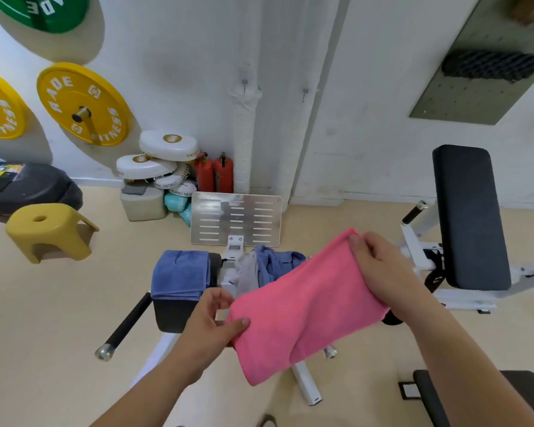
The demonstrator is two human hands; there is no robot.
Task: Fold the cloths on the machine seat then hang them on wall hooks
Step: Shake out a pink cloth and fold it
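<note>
A pink cloth (pixel 302 306) hangs folded in the air between my hands, above the machine. My left hand (pixel 213 325) pinches its lower left edge. My right hand (pixel 379 266) grips its upper right corner. A folded blue cloth (pixel 181 274) lies on the black machine seat (pixel 170 315) at the left. A crumpled blue and grey cloth (pixel 265 266) lies beside it, partly hidden behind the pink one. Two wall hooks show on the white wall, one hook (pixel 244 83) on the taped pipe and the other hook (pixel 305 92) to its right.
A slotted metal footplate (pixel 238 220) stands beyond the seat. A yellow stool (pixel 48 231) sits on the floor at left. Red extinguishers (pixel 215 172) and white pads (pixel 167 146) crowd the wall corner. A black padded bench (pixel 469 217) stands at right. Yellow weight plates (pixel 82 104) hang on the wall.
</note>
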